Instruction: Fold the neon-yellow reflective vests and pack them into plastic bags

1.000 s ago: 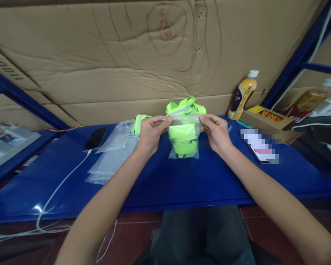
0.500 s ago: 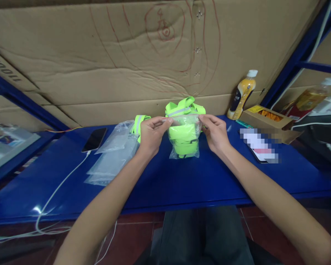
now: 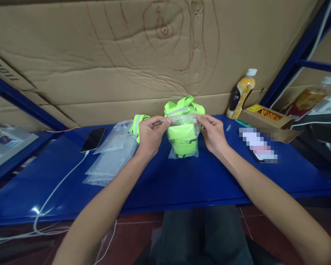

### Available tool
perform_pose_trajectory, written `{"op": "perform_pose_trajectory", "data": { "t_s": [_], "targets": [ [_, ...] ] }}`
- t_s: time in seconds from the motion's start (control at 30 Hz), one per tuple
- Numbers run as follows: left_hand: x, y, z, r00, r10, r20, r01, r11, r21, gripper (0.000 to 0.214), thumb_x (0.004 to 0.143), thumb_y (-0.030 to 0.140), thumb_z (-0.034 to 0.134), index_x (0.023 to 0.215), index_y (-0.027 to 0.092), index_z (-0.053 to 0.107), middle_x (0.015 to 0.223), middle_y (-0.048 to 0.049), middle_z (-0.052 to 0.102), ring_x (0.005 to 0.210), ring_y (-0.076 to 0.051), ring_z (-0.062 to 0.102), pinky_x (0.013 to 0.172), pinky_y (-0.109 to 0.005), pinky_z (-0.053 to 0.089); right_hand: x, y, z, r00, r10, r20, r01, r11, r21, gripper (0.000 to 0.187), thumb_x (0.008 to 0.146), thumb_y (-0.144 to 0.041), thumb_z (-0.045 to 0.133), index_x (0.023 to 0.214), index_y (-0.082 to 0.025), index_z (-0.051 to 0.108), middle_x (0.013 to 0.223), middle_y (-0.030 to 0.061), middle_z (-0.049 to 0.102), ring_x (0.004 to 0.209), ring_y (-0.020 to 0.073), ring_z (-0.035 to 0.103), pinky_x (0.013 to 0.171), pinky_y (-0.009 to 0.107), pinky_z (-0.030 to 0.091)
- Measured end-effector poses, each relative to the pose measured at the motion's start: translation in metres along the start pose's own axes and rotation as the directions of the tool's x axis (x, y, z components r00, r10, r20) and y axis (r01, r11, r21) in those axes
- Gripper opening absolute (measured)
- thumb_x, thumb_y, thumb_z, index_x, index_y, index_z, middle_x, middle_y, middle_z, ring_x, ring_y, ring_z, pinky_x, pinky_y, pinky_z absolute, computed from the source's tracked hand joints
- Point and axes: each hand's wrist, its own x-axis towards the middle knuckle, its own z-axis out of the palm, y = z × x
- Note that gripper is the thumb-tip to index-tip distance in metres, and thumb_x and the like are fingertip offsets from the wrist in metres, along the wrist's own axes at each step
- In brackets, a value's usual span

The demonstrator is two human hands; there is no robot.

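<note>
A clear zip-lock bag (image 3: 171, 151) hangs upright between my hands, with a folded neon-yellow reflective strap (image 3: 185, 144) inside it. My left hand (image 3: 151, 134) pinches the left end of the bag's top edge. At the right end of that edge, my right hand (image 3: 213, 131) pinches too. Behind the bag lies a heap of neon-yellow straps with grey reflective stripes (image 3: 185, 106). Another such strap (image 3: 138, 123) is partly hidden behind my left hand. Several flat clear bags (image 3: 111, 158) lie in an overlapping pile left of my left forearm.
On the blue table (image 3: 165, 187) a black phone (image 3: 93, 140) with a white cable lies at left. To the right are a yellow drink bottle (image 3: 242, 95), an opened cardboard box (image 3: 267, 119) and a phone with a blurred screen (image 3: 257, 145). A cardboard wall (image 3: 113, 84) stands behind.
Both hands keep their pinch on the bag's top edge, nearly in place. The whole view has shifted very slightly.
</note>
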Motion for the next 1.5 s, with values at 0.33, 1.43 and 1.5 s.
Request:
{"op": "perform_pose_trajectory", "data": {
  "t_s": [0.33,1.43,1.5],
  "targets": [
    [-0.002,-0.002,0.004,0.996,-0.027,0.083,0.029,0.999,-0.023,0.021,0.079,0.039,0.093,0.087,0.02,0.085,0.088,-0.0057,0.083,0.082,-0.019,0.075,0.084,-0.031,0.058,-0.004,-0.003,0.003,0.998,-0.066,-0.007,0.066,0.997,0.03,0.027,0.068,-0.045,0.09,0.071,-0.024,0.074,0.077,0.0019,0.069,0.076,0.0153,0.061,0.077,0.031,0.051],
    [-0.014,0.006,0.016,0.996,0.039,0.081,-0.044,0.997,0.058,0.024,0.078,0.04,0.093,0.076,0.019,0.081,0.073,-0.001,0.074,0.065,-0.013,0.059,0.064,-0.025,0.045,-0.018,-0.003,0.014,0.979,-0.06,0.194,0.03,0.988,0.153,0.024,0.069,-0.044,0.099,0.08,-0.027,0.087,0.087,0.001,0.076,0.082,0.0163,0.066,0.083,0.032,0.054],
    [-0.013,0.004,0.015,0.997,0.032,0.069,-0.035,0.998,0.048,0.025,0.077,0.041,0.094,0.076,0.019,0.081,0.073,-0.0011,0.073,0.065,-0.013,0.059,0.064,-0.026,0.046,-0.018,-0.005,0.013,0.981,-0.078,0.178,0.054,0.989,0.135,0.025,0.067,-0.045,0.099,0.078,-0.026,0.085,0.088,0.0012,0.076,0.084,0.0168,0.067,0.084,0.032,0.054]
  ]
}}
